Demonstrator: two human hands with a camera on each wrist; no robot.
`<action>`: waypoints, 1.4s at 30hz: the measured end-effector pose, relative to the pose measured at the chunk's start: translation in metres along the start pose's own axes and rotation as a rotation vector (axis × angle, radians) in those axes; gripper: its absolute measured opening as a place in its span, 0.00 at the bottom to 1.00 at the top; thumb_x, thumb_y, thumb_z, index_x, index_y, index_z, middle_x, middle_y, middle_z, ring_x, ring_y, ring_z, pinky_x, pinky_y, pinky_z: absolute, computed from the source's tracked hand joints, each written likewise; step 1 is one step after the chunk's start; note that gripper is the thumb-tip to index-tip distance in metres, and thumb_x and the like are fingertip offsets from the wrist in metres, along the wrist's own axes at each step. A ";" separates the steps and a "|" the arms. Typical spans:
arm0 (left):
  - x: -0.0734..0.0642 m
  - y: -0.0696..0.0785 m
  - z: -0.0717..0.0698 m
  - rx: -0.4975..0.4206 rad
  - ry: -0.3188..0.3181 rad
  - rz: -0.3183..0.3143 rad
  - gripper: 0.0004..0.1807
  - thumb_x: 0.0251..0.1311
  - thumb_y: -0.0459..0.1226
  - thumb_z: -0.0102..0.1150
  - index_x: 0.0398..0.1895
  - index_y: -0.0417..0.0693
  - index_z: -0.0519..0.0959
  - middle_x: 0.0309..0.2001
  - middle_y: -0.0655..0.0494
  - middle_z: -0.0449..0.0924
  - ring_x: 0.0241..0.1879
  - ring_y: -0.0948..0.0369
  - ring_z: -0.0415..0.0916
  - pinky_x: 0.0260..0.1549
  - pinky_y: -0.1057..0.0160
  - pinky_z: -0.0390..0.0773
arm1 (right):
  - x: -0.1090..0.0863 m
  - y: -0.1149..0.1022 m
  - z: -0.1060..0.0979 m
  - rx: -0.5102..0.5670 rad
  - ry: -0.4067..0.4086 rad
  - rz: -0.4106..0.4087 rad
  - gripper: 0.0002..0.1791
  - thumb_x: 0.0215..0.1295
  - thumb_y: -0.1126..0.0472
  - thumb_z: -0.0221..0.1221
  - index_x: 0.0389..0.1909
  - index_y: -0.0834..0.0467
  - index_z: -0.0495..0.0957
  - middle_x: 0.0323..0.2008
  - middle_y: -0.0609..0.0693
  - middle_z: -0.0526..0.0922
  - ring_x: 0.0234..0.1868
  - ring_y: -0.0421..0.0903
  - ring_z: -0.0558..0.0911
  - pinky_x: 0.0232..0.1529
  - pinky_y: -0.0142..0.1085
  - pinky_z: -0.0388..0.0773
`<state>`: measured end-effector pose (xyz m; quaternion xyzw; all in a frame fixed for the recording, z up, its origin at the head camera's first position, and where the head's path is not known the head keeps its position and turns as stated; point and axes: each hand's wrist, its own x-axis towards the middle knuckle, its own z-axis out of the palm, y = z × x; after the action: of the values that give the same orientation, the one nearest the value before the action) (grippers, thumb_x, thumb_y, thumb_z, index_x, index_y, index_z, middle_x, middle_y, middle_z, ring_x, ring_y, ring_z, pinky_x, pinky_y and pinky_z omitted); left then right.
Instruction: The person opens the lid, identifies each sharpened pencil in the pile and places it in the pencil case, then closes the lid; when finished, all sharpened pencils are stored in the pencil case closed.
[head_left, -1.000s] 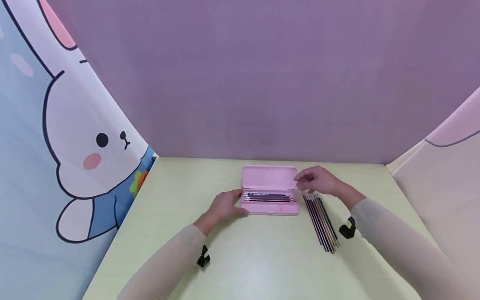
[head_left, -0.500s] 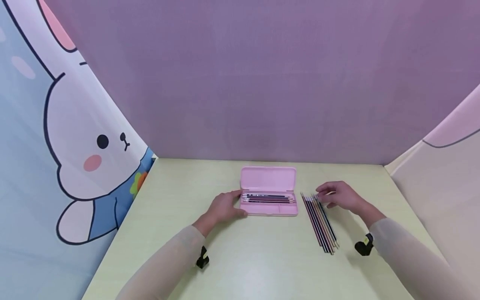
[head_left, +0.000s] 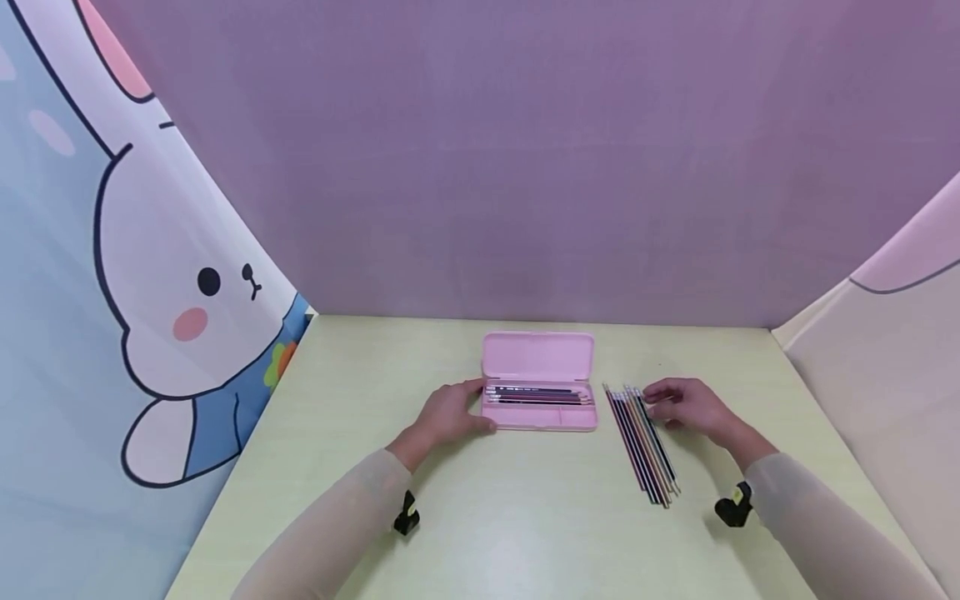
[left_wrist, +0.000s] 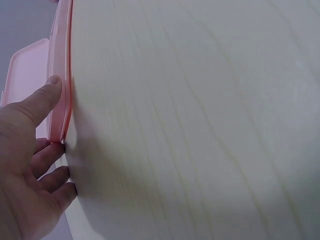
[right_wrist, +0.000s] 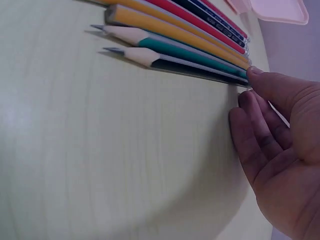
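A pink pencil case (head_left: 540, 418) lies with its lid (head_left: 537, 356) raised, and several pencils (head_left: 536, 396) rest in its long compartment. My left hand (head_left: 447, 412) holds the case's left end: the thumb (left_wrist: 50, 90) presses its front wall and the other fingers are at its end. To the right, a row of several pencils (head_left: 637, 446) lies on the table, points toward me. My right hand (head_left: 690, 406) is at the far, eraser ends of that row. Its thumb (right_wrist: 260, 75) and fingertips sit right beside the outermost dark pencil (right_wrist: 190, 70), with a gap between them.
The pale wood-grain table (head_left: 510, 517) runs back to a purple backdrop (head_left: 540, 167). A rabbit-print cloth (head_left: 165, 333) hangs on the left and a pale cloth (head_left: 885, 375) on the right. Both sleeves carry small black devices.
My right hand has moved away from the case, rightward and toward me, to the far ends of the loose pencils. The left hand has stayed at the case.
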<state>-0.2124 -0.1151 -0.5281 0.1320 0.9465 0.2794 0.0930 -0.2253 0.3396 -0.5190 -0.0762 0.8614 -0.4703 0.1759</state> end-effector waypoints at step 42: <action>-0.002 0.001 -0.001 -0.024 0.009 0.011 0.50 0.51 0.54 0.77 0.78 0.53 0.66 0.71 0.49 0.74 0.71 0.44 0.69 0.71 0.42 0.68 | -0.003 -0.030 0.016 -0.333 0.130 0.057 0.20 0.58 0.68 0.66 0.52 0.70 0.80 0.33 0.56 0.86 0.24 0.45 0.83 0.25 0.37 0.84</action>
<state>-0.2106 -0.1150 -0.5263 0.1347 0.9427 0.2920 0.0888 -0.2174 0.3121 -0.5014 -0.0492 0.9388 -0.3200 0.1181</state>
